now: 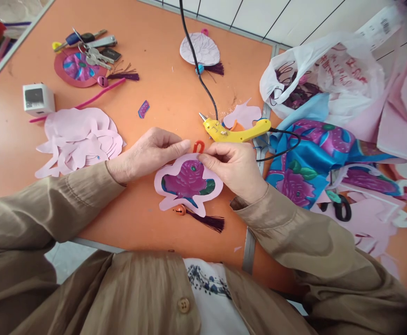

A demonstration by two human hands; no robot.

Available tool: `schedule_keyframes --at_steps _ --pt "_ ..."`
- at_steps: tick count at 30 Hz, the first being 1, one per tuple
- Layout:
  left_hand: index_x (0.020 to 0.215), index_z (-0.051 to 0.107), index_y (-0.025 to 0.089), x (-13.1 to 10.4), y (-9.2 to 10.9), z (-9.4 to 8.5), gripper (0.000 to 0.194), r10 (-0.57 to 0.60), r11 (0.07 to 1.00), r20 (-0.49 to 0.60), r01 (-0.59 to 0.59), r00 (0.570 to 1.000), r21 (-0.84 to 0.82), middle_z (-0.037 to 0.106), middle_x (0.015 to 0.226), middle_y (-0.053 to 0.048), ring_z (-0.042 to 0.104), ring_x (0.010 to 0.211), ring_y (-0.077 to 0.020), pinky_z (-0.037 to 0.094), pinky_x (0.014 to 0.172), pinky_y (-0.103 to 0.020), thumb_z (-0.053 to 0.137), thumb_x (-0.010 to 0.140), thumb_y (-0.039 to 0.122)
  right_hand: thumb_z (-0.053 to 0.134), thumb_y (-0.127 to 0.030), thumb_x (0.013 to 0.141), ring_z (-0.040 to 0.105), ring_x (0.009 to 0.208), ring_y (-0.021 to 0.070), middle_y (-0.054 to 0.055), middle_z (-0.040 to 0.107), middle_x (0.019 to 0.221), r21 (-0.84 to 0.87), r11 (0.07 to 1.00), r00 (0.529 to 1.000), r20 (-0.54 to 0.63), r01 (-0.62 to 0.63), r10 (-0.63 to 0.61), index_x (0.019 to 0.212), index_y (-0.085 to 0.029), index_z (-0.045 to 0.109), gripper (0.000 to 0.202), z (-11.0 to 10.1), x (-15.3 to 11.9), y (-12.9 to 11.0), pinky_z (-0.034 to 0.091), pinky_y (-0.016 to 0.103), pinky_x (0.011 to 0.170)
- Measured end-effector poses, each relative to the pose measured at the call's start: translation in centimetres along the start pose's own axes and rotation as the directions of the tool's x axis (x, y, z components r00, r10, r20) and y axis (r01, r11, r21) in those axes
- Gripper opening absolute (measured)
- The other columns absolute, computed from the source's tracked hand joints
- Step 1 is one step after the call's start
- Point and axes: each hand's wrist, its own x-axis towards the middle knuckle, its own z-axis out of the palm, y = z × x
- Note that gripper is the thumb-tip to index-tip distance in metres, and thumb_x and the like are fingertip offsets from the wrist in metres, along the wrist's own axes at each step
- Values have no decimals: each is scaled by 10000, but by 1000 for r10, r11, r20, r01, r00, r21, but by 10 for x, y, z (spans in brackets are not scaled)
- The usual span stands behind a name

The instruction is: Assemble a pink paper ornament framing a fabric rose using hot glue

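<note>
1. My left hand [147, 156] lies flat on the orange tabletop [161, 93], fingers stretched out and together, their tips pressing at the far edge of the pink paper ornament [188, 184] by the red loop [198, 146].
2. My right hand [234, 167] pinches the ornament's far edge just beneath that red loop, thumb and fingertips closed narrow on it.
3. The ornament lies on the tabletop between my hands, close to my body, with a purple flower patch in its middle and an orange bead [180, 210] and dark purple tassel [206, 221] at its near end.
4. The yellow glue gun [234, 132] lies just beyond my right hand, its black cord [196, 70] running to the far side.
5. A heap of pink paper cut-outs [79, 139] sits to the left, keys [91, 49] farther off.
6. Flowered blue fabric [315, 158] and a white plastic bag [322, 74] lie to the right.
</note>
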Motion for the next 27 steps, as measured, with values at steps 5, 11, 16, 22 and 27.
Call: schedule_keyframes --at_steps 5,11,16,22,27 --pt "662 601 142 2 -7 5 333 69 998 -48 -69 996 7 545 596 6 442 559 -90 347 501 -218 640 835 424 722 -369 828 551 557 117 -2 667 622 6 1000 1000 1 19 -19 656 -204 681 242 3 -1 1 449 290 528" --pt "628 605 133 3 -12 5 337 57 996 -19 -58 998 -69 548 577 7 456 543 -82 361 491 -201 642 820 408 695 -470 849 527 548 116 -13 610 582 21 999 999 7 36 -36 603 -228 621 353 1 -2 0 418 298 505" --pt "668 647 127 3 -10 3 308 26 990 -17 -28 1000 -141 600 628 -9 491 577 -92 402 517 -204 685 783 411 633 -444 893 469 500 108 -18 527 532 6 999 999 20 39 -39 574 -236 554 389 -3 -3 -4 369 303 469" --pt "631 631 124 1 -9 -2 420 0 979 14 3 1000 -203 560 568 0 456 525 -81 341 475 -212 714 755 517 666 -332 848 528 534 126 -18 603 586 15 999 999 -35 31 -30 620 -246 615 249 -4 -3 -2 413 306 499" --pt "823 717 123 -1 -10 -5 388 30 988 8 -28 1000 -152 697 746 -46 603 673 -148 458 588 -251 762 709 490 650 -307 849 556 549 141 -8 629 597 15 1000 995 -100 -1 3 634 -244 635 225 -4 -3 -1 450 320 531"
